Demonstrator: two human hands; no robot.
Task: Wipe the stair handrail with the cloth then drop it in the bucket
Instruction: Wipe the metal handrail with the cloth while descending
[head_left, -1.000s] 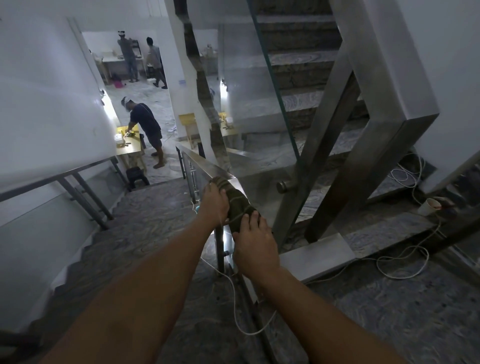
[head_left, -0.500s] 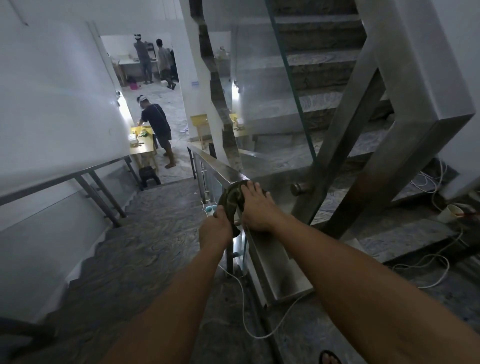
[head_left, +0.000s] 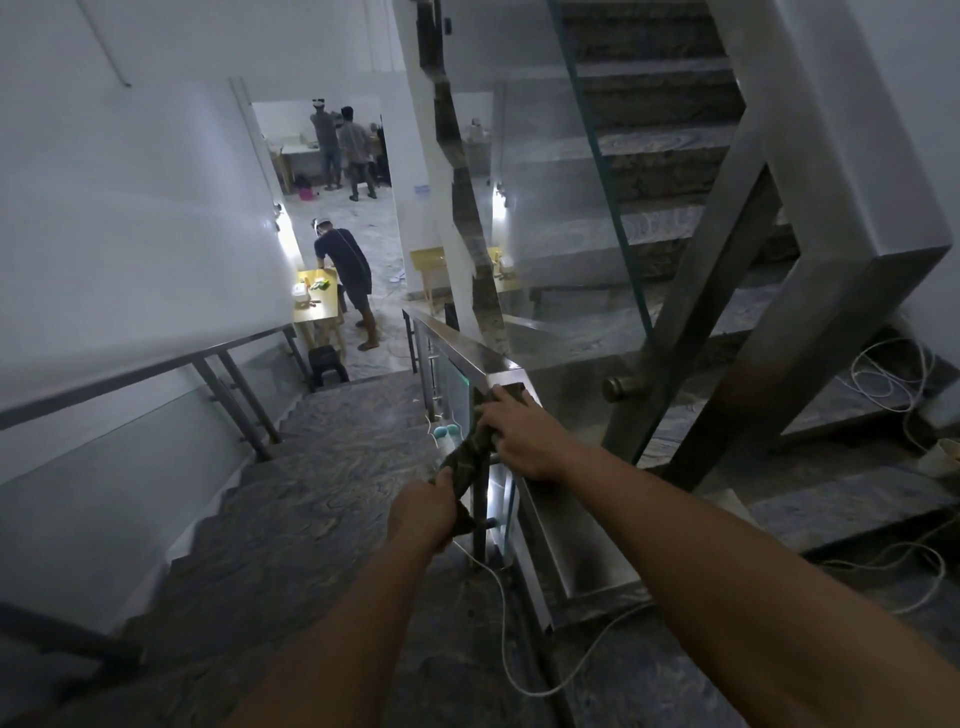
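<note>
Stairwell, steps clear leftward | right hand (head_left: 524, 434) presses cloth (head_left: 475, 441) on handrail (head_left: 467, 349) corner | left hand (head_left: 423, 512) fingers grip cloth's tail

head view, down the stairs (head_left: 322, 467)

Two forearms enter from the lower edge, both bare from the frame edge down to the fingers; no sleeve, cuff or glove shows on either. Left hand (head_left: 423, 514): bare, seen from the back, knuckles rounded, nothing worn between wrist and fingers. Right hand (head_left: 524, 434): bare too, back of hand up, fingers (head_left: 493, 402) slim, unringed as far as the dim light allows. Wrists behind the fingers carry no watch, band or strap. Light is low; fine marks on nails cannot be made out.
</note>
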